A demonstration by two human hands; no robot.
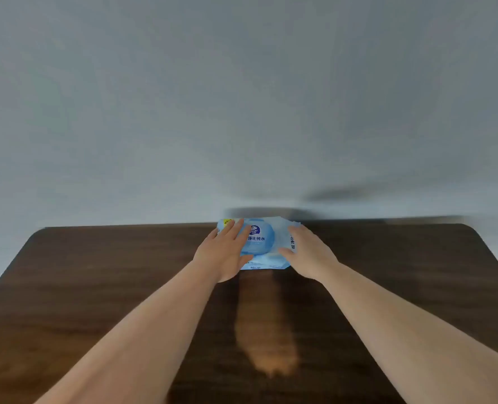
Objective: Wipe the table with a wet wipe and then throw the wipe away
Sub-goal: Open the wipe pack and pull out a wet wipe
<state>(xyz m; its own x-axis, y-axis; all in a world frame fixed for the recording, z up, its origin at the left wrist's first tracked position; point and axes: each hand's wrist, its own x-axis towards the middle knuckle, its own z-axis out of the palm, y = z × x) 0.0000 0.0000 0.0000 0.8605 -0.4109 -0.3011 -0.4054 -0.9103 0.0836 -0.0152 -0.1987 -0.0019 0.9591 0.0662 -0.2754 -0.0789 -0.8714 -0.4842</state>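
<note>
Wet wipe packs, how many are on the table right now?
1. The blue wet wipe pack lies at the table's far edge, middle, with the left hand and right hand resting on its sides. No others visible.

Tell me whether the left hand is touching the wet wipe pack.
Touching. In the head view the left hand lies flat on the wet wipe pack, fingers overlapping its top with no visible gap.

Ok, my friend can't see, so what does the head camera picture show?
Two bare hands reach out to a blue wet wipe pack at the far edge of a dark wooden table. The left hand lies flat on it, the right hand at its side. Its lid looks closed.
</note>
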